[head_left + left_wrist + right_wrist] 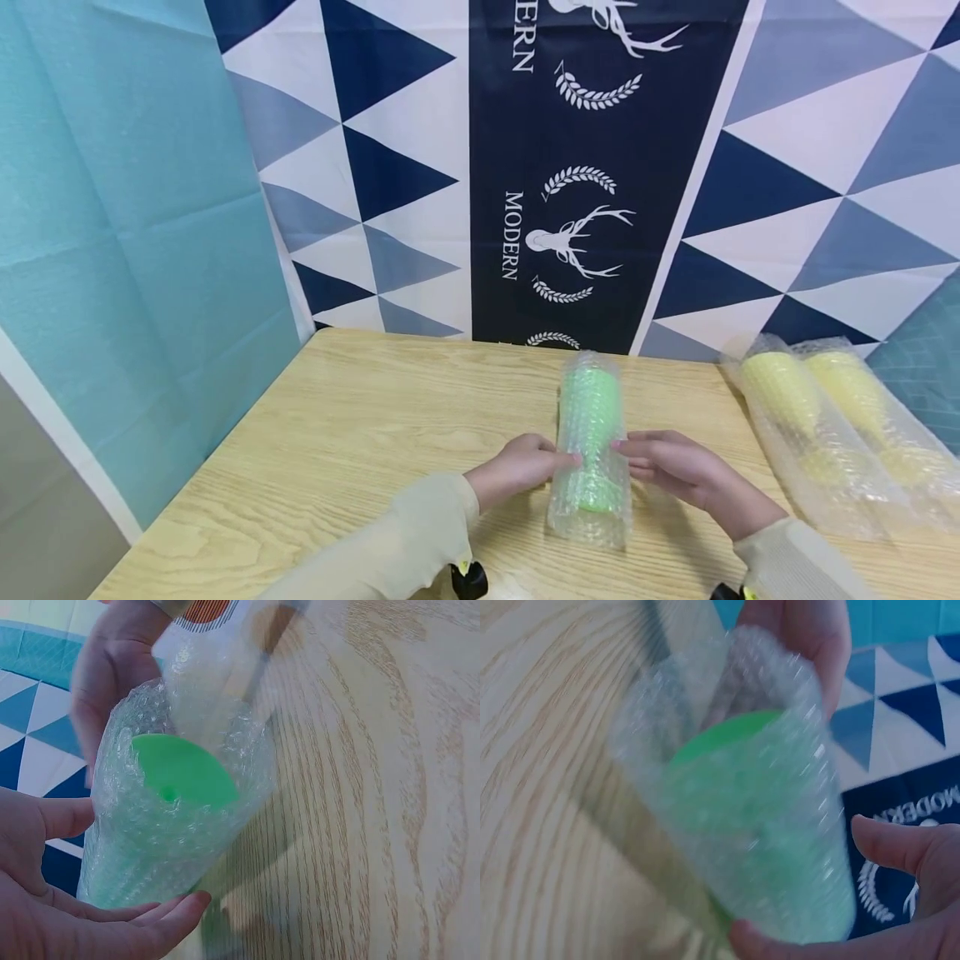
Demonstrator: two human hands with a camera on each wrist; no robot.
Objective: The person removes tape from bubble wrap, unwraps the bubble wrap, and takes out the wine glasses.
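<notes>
A bright green item (596,400), goblet-like in outline, lies lengthwise inside a clear bubble-wrap sleeve (588,531) near the middle of the table. Its round green end (184,769) shows through the sleeve's open near end in the left wrist view. My left hand (521,467) holds the wrapped item from the left, thumb on top and fingers beneath. From the other side my right hand (675,467) cups it, the thumb at the wrap's upper edge. In the right wrist view the right fingertips (754,937) lie along the wrap's lower side.
Two yellow items (780,387) of similar shape, also in bubble wrap, lie side by side at the table's right. The wooden table (360,417) meets a patterned cloth (420,167) at the back and a teal cloth (135,208) on the left.
</notes>
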